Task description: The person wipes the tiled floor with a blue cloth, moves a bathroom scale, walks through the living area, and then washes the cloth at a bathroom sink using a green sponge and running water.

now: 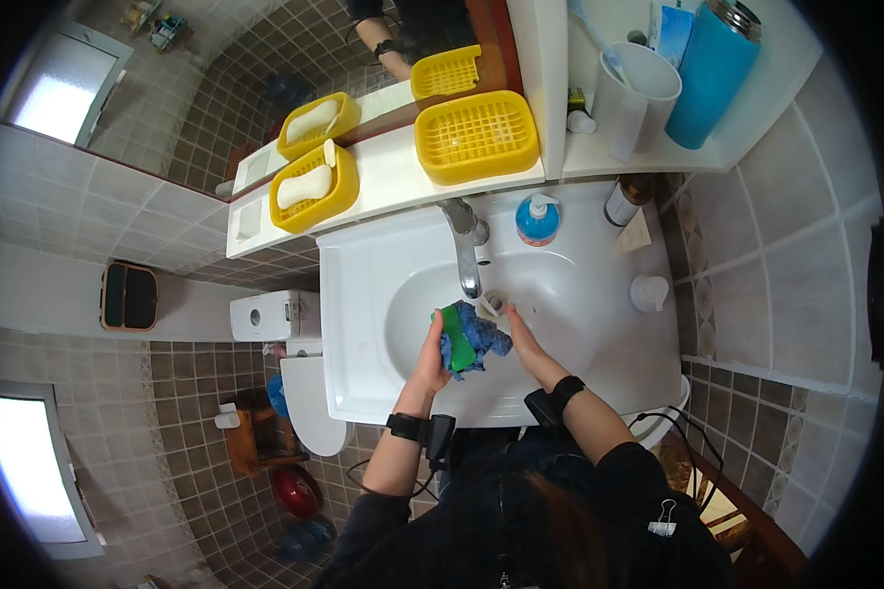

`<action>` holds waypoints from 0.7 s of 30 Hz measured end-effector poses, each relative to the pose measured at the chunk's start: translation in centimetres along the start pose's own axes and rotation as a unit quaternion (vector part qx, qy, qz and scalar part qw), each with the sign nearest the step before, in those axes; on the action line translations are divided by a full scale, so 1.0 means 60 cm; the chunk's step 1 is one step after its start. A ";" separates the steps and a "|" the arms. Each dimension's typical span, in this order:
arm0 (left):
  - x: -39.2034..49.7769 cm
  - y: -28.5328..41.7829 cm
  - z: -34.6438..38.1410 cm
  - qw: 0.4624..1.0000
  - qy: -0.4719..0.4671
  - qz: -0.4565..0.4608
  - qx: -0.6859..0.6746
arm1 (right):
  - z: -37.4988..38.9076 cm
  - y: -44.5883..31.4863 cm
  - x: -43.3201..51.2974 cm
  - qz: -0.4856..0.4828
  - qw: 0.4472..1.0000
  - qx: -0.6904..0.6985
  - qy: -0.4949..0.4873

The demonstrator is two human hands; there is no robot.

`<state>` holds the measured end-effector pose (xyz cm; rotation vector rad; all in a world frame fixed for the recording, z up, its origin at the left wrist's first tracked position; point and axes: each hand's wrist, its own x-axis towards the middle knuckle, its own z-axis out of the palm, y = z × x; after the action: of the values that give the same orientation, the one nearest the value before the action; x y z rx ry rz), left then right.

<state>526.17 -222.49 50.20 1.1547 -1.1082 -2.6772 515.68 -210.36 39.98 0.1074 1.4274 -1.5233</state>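
My left hand (432,359) grips a crumpled blue cloth (490,339) together with a green bar (457,339) that lies against it. Whether the bar is soap or a sponge, I cannot tell. To the right of the cloth, my right hand (524,340) is held upright and open, with nothing in it and a small gap to the cloth. Both hands are over the white washbasin (412,294), just in front of the chrome faucet (467,258). What looks like a thin stream of water falls from the spout near the drain (495,300).
A blue soap pump bottle (538,224), a brown bottle (626,202) and a white pump bottle (648,293) stand on the basin's rim. Behind, a ledge bears a yellow soap dish (477,158) and another holding white soap (304,187). A toilet (313,405) is at left.
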 end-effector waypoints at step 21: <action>0.061 -0.096 -0.003 0.993 0.094 0.033 -0.067 | 0.096 -0.074 -0.034 -0.355 0.871 -0.336 0.050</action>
<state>525.05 -219.31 44.25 1.2906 -0.9056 -2.4887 516.76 -214.64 46.13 -0.8626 2.1466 -1.4727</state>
